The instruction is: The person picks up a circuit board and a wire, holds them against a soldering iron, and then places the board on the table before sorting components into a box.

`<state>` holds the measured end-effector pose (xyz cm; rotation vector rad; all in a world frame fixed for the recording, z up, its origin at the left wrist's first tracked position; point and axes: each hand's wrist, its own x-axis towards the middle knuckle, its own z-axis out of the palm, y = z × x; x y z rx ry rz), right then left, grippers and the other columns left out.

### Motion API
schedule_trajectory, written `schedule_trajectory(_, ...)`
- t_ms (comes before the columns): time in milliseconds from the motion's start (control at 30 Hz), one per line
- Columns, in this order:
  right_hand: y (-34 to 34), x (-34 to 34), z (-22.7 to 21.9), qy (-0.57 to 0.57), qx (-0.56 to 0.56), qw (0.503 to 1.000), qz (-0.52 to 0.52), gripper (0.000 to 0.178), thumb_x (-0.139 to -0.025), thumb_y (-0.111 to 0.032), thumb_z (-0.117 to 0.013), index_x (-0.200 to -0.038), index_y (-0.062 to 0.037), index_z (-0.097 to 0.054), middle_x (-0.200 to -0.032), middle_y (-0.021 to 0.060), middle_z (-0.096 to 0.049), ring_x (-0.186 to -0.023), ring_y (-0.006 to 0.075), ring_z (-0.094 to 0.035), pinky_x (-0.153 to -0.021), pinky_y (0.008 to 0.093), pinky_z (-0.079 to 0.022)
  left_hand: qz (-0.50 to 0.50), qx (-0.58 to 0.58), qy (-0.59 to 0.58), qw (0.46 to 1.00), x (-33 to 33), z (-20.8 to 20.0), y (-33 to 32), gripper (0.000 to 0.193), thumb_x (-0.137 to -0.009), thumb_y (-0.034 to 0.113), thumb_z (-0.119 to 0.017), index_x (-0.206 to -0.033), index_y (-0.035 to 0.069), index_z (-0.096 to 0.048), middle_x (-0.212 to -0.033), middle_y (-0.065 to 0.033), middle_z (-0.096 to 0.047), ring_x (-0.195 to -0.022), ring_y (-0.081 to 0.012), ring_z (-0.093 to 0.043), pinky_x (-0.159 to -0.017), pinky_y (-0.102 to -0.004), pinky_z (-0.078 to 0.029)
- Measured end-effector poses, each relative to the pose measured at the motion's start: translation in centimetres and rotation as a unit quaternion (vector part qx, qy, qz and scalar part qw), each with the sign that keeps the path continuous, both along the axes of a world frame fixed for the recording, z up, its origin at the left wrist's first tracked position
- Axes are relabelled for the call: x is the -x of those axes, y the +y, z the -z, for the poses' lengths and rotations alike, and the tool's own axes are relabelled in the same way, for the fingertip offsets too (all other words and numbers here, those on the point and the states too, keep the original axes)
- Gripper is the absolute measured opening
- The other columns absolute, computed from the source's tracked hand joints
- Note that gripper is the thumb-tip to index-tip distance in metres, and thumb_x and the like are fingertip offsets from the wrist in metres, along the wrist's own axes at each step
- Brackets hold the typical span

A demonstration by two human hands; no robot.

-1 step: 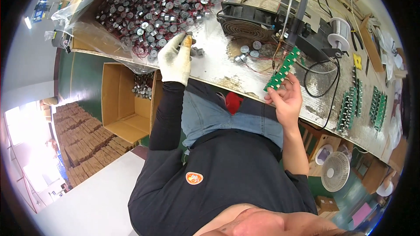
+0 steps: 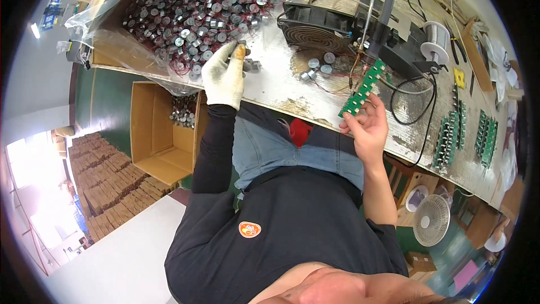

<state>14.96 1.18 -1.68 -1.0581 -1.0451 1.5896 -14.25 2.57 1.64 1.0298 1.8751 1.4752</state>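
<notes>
My right hand [image 2: 369, 121], bare, pinches the lower end of a long green circuit board [image 2: 361, 91] with small pale parts along it. The board slants up, its far end beside the metal tip [image 2: 355, 67] of a soldering stand. My left hand [image 2: 223, 79], in a whitish glove with a stained fingertip, is closed at the near edge of a heap of small round metal motors [image 2: 194, 39] with red wires. Something dark shows at its fingertips, too small to name. A few loose motors [image 2: 253, 66] lie beside that hand, and others [image 2: 325, 69] lie nearer the board.
A black fan [image 2: 315, 31] stands behind the loose motors. Right of it are a solder spool [image 2: 437, 42] and a black cable [image 2: 413, 124]. Stacked green boards [image 2: 446, 138] lie at the right. A cardboard box [image 2: 163, 157] stands below the table at left; a white fan [image 2: 431, 220] stands lower right.
My left hand has shifted very slightly to the left. The right hand and the circuit board are almost unmoved.
</notes>
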Motion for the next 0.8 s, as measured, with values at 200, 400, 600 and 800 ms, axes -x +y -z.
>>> schedule_trajectory(200,-0.1,0.0,-0.1,0.005,0.002,1.000,0.002,0.057,-0.083,0.010,-0.060,-0.132,0.0030,-0.031,-0.108,0.0169,-0.054,-0.071,0.0160,-0.063,-0.056,0.0244,-0.053,0.011,0.017,0.027,0.999,0.8,0.2,1.3,0.040,-0.087,0.016,-0.067,-0.117,-0.008,-0.057,-0.099,-0.0129,-0.067,-0.081,-0.0132,-0.061,-0.071,-0.0241,-0.048)
schedule_trajectory(400,-0.1,0.0,0.0,0.007,-0.005,1.000,-0.005,0.057,-0.083,0.009,-0.060,-0.133,0.0026,-0.032,-0.106,0.0148,-0.056,-0.071,0.0150,-0.063,-0.056,0.0235,-0.053,0.018,0.026,0.214,0.976,0.7,2.7,0.0,0.064,-0.069,0.026,-0.080,-0.120,-0.004,-0.055,-0.112,-0.0189,-0.063,-0.104,-0.0251,-0.061,-0.092,-0.0334,-0.045)
schedule_trajectory(600,-0.1,0.0,0.1,0.006,-0.002,1.000,0.002,0.057,-0.083,0.009,-0.059,-0.133,0.0024,-0.032,-0.106,0.0145,-0.055,-0.071,0.0150,-0.063,-0.055,0.0233,-0.053,-0.054,-0.012,0.146,0.988,-0.8,3.1,-0.3,0.046,-0.074,0.023,-0.077,-0.108,-0.002,-0.059,-0.100,-0.0141,-0.066,-0.093,-0.0221,-0.064,-0.082,-0.0325,-0.048)
schedule_trajectory(800,-0.1,0.1,-0.2,-0.005,0.000,1.000,-0.006,0.057,-0.083,0.010,-0.059,-0.132,0.0029,-0.031,-0.108,0.0156,-0.054,-0.072,0.0148,-0.063,-0.056,0.0233,-0.054,-0.043,0.036,0.376,0.925,-2.1,3.2,0.1,0.033,-0.070,0.023,-0.078,-0.092,0.004,-0.061,-0.084,-0.0094,-0.064,-0.072,-0.0243,-0.062,-0.069,-0.0320,-0.049)
